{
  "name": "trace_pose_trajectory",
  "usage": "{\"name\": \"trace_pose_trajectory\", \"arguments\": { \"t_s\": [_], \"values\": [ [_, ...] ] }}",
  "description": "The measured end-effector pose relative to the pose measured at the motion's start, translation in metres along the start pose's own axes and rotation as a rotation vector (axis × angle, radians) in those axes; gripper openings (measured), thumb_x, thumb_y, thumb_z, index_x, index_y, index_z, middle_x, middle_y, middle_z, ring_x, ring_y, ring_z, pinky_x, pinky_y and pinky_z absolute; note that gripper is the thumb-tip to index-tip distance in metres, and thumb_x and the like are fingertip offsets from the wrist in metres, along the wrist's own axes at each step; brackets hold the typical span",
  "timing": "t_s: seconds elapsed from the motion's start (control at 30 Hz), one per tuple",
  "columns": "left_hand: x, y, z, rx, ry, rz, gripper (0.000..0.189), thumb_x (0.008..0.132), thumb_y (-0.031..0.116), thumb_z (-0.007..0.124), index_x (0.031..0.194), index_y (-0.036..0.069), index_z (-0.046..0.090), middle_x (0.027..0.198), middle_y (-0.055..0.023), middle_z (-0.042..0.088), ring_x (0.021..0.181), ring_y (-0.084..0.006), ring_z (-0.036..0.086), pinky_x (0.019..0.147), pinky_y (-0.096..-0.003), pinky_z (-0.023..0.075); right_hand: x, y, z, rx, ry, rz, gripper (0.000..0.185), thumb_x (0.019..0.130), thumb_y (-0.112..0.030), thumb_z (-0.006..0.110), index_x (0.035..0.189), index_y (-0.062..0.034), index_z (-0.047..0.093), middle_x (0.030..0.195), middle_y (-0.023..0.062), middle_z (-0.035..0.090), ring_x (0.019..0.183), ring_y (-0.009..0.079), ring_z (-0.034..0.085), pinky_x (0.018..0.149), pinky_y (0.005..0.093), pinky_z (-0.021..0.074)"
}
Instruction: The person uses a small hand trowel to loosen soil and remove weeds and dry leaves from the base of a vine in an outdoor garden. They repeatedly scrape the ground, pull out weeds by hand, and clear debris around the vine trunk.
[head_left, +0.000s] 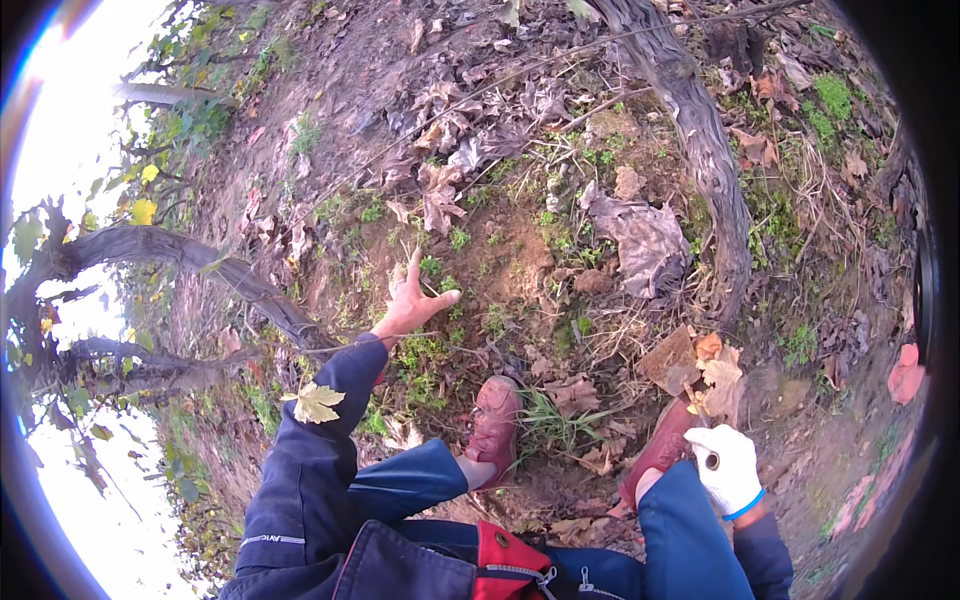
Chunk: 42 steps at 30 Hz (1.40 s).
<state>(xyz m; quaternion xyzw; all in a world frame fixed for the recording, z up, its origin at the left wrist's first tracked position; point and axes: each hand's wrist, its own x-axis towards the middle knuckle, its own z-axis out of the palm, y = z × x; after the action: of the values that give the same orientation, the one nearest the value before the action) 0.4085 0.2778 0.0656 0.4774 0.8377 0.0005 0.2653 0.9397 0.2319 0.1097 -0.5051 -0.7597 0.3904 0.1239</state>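
Note:
My bare left hand (412, 301) reaches over weedy soil with fingers spread. Thin pale stalks show by its fingertips, and I see nothing held. On the right, my right hand (724, 466) wears a white glove with a blue cuff and is closed beside my right shin. A round brown end, apparently a handle's, shows in that fist. Just beyond the glove is a flat, rusty blade (670, 361), seemingly of the same hand tool; the joint between them is hidden. Dry vine leaves (721, 379) overlap the blade's right side.
A thick grapevine trunk (705, 150) rises at right. Another bent vine trunk (187, 251) comes in from the left, near my left forearm. A thin cane (450, 112) crosses the ground ahead. My red shoes (495, 424) flank a grass tuft (559, 420); a large dry leaf (645, 244) lies ahead.

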Motion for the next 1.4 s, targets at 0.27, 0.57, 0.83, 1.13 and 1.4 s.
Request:
{"name": "trace_pose_trajectory", "arguments": {
  "t_s": [0.27,0.57,0.83,1.13,1.4],
  "values": [
    [-0.015,0.015,0.011,0.066,0.126,0.284,0.04,0.072,0.003,0.068,0.109,0.016,0.064,0.133,-0.0346,0.039,0.119,-0.0492,0.045,0.099,-0.0446,0.0423,0.0,0.0,0.001,0.007,-0.004,-0.004,0.014,0.079,-0.009,0.064,0.09,-0.0134,0.071,0.071,0.01,0.059,0.064,0.0294,0.06,0.059,0.0384,0.0484],
    [0.057,-0.004,-0.062,-0.12,0.88,-0.17,0.058,0.092,0.044,0.056,0.122,-0.005,0.055,0.11,-0.0236,0.064,0.103,-0.0356,0.061,0.091,-0.0423,0.043,-0.001,0.005,0.001,-0.016,0.001,-0.042,0.014,0.078,-0.009,0.064,0.09,-0.0138,0.07,0.068,0.0097,0.057,0.062,0.0293,0.058,0.057,0.0395,0.047],
    [0.086,0.071,-0.019,0.121,0.213,0.451,0.04,0.086,0.016,0.064,0.125,0.012,0.055,0.135,-0.0225,0.046,0.132,-0.0418,0.034,0.107,-0.0465,0.0308,0.0,0.007,0.002,-0.014,-0.006,-0.037,0.015,0.077,-0.008,0.064,0.09,-0.0144,0.07,0.069,0.0098,0.056,0.062,0.0293,0.058,0.057,0.0394,0.0472],
    [0.064,0.098,0.029,0.201,0.411,0.257,0.045,0.073,0.016,0.072,0.116,0.012,0.057,0.124,-0.0289,0.049,0.113,-0.0447,0.047,0.093,-0.0483,0.0426,0.001,0.004,0.001,-0.011,-0.028,-0.022,0.015,0.078,-0.008,0.063,0.09,-0.0139,0.07,0.069,0.0097,0.056,0.063,0.0293,0.059,0.058,0.0389,0.0476],
    [0.08,0.033,-0.026,0.02,0.788,-0.156,0.039,0.078,0.031,0.07,0.107,0.008,0.057,0.097,-0.0132,0.064,0.091,-0.0319,0.062,0.076,-0.0423,0.0499,0.001,0.004,0.001,-0.015,-0.026,-0.023,0.014,0.079,-0.008,0.063,0.09,-0.0136,0.07,0.069,0.0093,0.055,0.063,0.0292,0.059,0.058,0.0386,0.0476]
  ]
}}
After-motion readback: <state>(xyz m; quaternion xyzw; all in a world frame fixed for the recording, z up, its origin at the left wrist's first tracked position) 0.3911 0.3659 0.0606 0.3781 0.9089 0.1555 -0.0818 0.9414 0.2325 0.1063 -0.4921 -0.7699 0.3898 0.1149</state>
